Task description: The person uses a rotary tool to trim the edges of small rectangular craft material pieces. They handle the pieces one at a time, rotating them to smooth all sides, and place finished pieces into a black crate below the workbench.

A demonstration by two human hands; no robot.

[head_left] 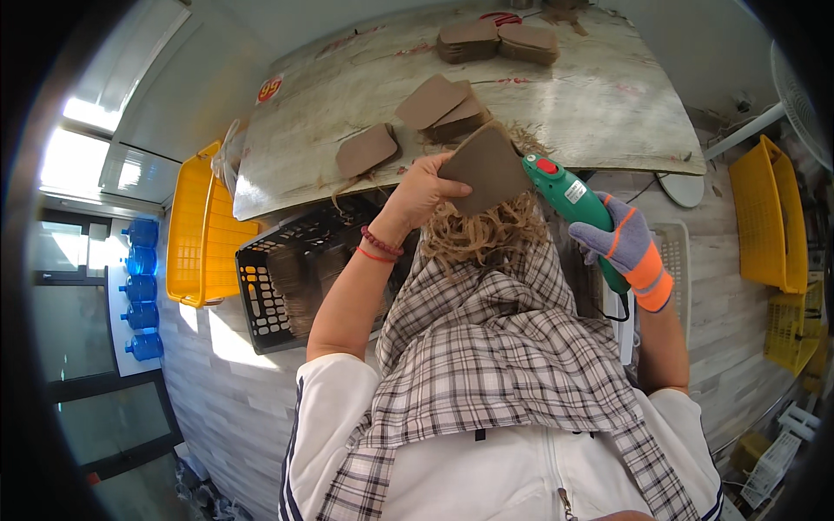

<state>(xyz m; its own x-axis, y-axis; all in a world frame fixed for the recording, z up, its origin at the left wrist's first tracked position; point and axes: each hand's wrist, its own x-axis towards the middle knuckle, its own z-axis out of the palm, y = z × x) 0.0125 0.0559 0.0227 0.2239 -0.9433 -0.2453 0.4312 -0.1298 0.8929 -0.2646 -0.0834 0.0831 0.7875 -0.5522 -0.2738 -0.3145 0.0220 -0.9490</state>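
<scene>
Brown pad [502,178], rounded corners, is held up btwn the two hands, just off the nr edge of the surface [313,104] & above the lap; L hand [426,191] on its left side, R hand [621,239] farther off to the right. Outline is close to square & tilted, so long axis is hard to call; right edge slants down toward the R hand. L hand is bare, closed in a pinch on the pad, thumb flat on the nr face, fingers mostly hidden behind. R hand, in a grey/orange glove, is wrapped round a green power tool [569,193] w/ red switch; tool's head meets the pad's right edge, tho can't tell if it's actually in contact. Curly brown trimmings [486,233] heap on the checked apron [486,347] below. On the surface: overlapping pads [427,100] just beyond the held one, a small pile [367,152] to the left, two stacks [498,42] at the far side. Room: black crate [247,256] w/ brown pieces & yellow basket [193,200] on the left, blue water bottles [139,291] farther out; fan [797,100] & yellow crates [764,213] on the right; pale plank floor [217,391].
</scene>
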